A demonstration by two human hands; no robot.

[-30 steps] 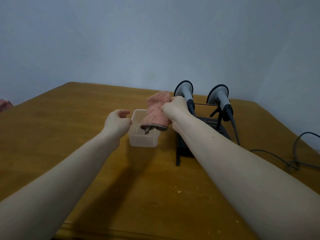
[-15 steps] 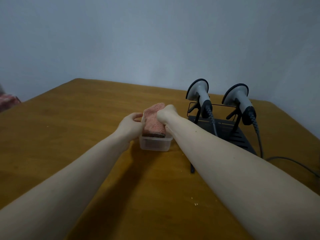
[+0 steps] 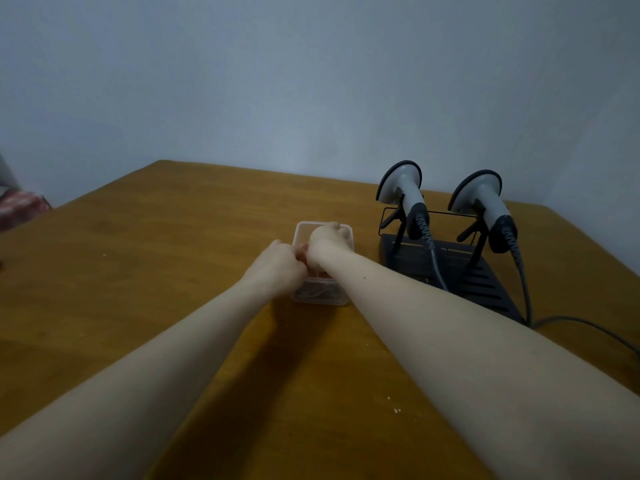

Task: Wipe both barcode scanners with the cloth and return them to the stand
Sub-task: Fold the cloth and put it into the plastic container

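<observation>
Head view, down over table (image 3: pixel 173 289)

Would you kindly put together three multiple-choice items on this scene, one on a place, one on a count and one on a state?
1. Where does the clear plastic container stand on the table?
A. Left of the stand
B. Behind the stand
C. On the stand

2. How many barcode scanners sit on the stand?
A. One
B. Two
C. Three

3. What is the right hand doing?
A. Resting flat on the table
B. Lifting a scanner
C. Reaching into the container, fingers curled

Answers: 1 A, the container sits left of the black stand. 2 B, the left scanner and right scanner both rest there. 3 C, the fist is inside the rim, with the pink cloth peeking out beside the left hand.
</observation>
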